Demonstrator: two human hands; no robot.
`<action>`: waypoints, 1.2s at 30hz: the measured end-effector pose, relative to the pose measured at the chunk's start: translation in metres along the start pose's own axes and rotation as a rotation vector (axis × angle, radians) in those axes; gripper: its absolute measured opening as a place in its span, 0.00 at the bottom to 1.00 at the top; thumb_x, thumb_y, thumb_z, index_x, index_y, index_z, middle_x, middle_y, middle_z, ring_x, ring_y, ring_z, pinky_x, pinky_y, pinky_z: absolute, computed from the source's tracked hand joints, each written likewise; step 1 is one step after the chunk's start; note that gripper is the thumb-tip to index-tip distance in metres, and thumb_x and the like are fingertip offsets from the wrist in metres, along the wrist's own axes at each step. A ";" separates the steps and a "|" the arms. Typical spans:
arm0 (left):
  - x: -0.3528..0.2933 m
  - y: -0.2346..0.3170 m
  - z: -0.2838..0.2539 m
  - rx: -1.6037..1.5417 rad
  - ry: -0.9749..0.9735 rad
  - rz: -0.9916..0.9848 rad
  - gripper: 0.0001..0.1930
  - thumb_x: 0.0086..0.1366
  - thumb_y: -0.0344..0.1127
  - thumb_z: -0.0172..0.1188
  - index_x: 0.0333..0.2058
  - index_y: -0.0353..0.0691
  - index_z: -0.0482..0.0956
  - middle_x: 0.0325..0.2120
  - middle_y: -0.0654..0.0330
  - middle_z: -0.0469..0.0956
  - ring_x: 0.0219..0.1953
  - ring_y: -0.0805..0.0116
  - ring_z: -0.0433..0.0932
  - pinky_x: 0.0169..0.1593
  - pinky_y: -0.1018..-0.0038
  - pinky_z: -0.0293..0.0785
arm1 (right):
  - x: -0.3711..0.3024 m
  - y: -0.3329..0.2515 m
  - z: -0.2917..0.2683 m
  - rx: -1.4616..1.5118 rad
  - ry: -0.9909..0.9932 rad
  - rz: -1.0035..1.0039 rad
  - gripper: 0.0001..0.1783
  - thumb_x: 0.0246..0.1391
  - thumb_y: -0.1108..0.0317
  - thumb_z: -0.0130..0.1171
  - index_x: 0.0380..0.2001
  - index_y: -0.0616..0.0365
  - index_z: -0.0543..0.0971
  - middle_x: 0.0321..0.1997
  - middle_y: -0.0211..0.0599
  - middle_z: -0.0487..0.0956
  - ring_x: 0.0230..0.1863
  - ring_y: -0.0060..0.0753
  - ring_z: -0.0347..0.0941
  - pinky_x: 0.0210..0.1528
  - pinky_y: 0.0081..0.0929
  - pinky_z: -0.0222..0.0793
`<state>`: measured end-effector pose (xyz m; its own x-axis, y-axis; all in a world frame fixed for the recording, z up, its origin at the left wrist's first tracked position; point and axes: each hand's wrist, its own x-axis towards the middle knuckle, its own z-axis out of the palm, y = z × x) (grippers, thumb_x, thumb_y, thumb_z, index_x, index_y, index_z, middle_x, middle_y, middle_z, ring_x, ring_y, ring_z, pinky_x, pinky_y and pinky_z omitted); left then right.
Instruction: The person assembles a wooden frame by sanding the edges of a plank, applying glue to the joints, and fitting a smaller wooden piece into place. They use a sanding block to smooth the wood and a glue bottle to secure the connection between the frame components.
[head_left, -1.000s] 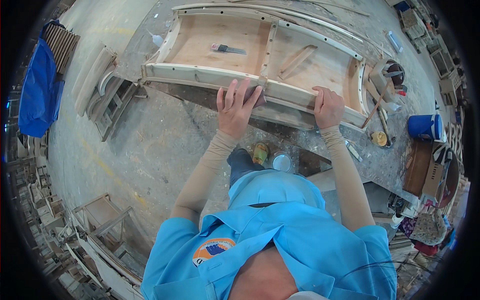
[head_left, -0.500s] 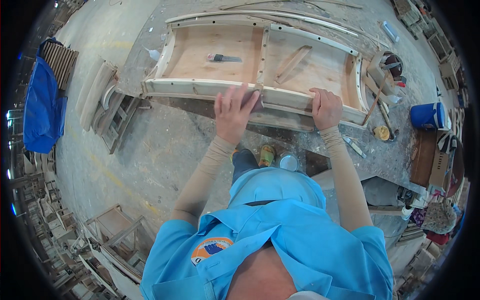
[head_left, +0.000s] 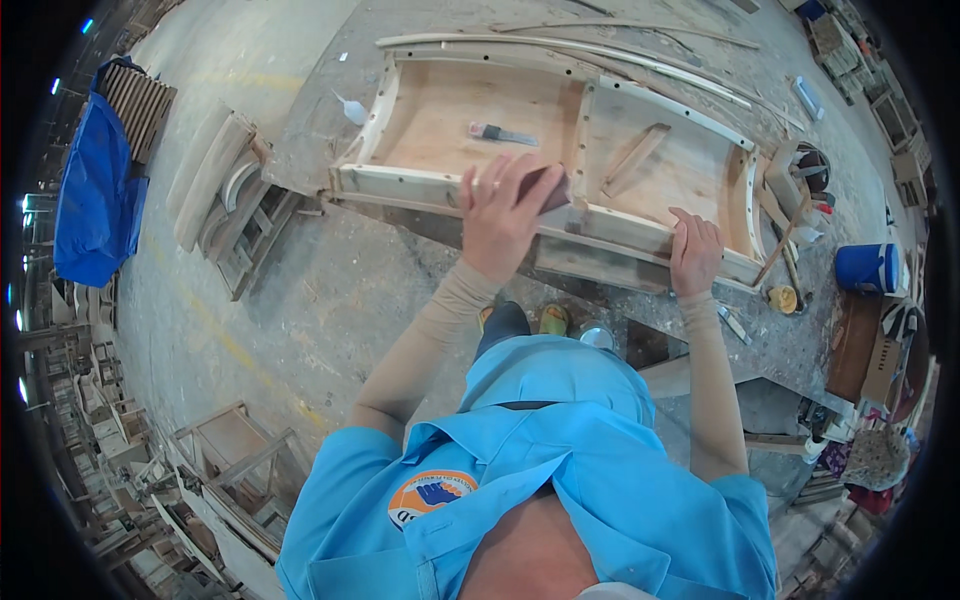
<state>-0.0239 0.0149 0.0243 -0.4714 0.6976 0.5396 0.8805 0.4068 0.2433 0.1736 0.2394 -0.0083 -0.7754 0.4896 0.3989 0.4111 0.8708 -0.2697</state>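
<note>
My left hand (head_left: 500,215) is closed around a piece of dark reddish-brown sandpaper (head_left: 546,190), at the near rail of a pale wooden frame (head_left: 400,187). The sandpaper's dark face is tilted up into view, close to where the middle crosspiece meets that rail. Whether it touches the wood I cannot tell. Farther right, my right hand (head_left: 696,255) grips the same rail, fingers bent over its top edge. Two shallow plywood-bottomed compartments make up the frame. In the left one lies a flat tool (head_left: 503,134) with a grey end; a loose wooden strip (head_left: 636,160) lies in the right one.
The frame lies on a worn workbench (head_left: 310,130). Long thin strips (head_left: 600,50) lie behind it, and a white squeeze bottle (head_left: 352,108) stands left. At right are a blue bucket (head_left: 866,268), a small yellow-topped pot (head_left: 783,298) and a hammer (head_left: 795,275). Curved wooden parts (head_left: 215,175) are stacked left.
The whole view has shifted and turned, so the frame appears farther right and more slanted. My left hand has tilted the sandpaper, showing more of its dark face. My right hand stays on the rail.
</note>
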 end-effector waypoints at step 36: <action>0.078 -0.231 -0.038 -0.351 -0.247 0.030 0.12 0.64 0.33 0.57 0.45 0.39 0.81 0.37 0.53 0.82 0.37 0.59 0.81 0.42 0.68 0.75 | -0.036 -0.150 0.067 -0.152 0.076 0.198 0.38 0.61 0.55 0.49 0.70 0.55 0.52 0.75 0.41 0.49 0.76 0.50 0.39 0.71 0.58 0.24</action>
<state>-0.2619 -0.0468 0.0409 -0.4052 0.8439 0.3516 0.8374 0.1882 0.5132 0.1078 0.0883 -0.0407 -0.6368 0.6484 0.4172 0.6234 0.7514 -0.2163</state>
